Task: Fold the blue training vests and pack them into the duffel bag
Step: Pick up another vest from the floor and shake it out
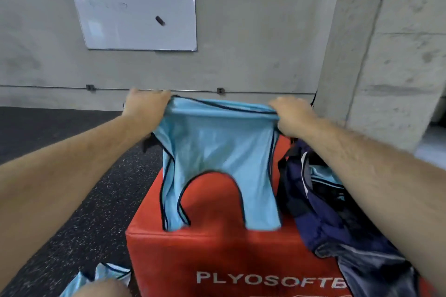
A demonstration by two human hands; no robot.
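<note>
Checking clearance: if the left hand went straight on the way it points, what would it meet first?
Probably the concrete wall, near its thin rail; nothing shows between it and the left hand gripping the blue vest. Depth unclear.

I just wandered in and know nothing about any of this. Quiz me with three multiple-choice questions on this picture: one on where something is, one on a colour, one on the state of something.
1. Where is the duffel bag?
A. On the red box, right of the held vest
B. On the box, left of the vest
C. Under the box

2. What colour is the vest's edge trim?
A. White
B. Dark
C. Yellow

3. What state is the vest in?
A. Folded flat
B. Packed in the bag
C. Stretched open between the left hand and right hand

Answers:
1 A, the navy bag sits on the box by the right forearm.
2 B, a dark line borders the light blue cloth.
3 C, each hand grips an end of the top edge and the vest hangs down.
</note>
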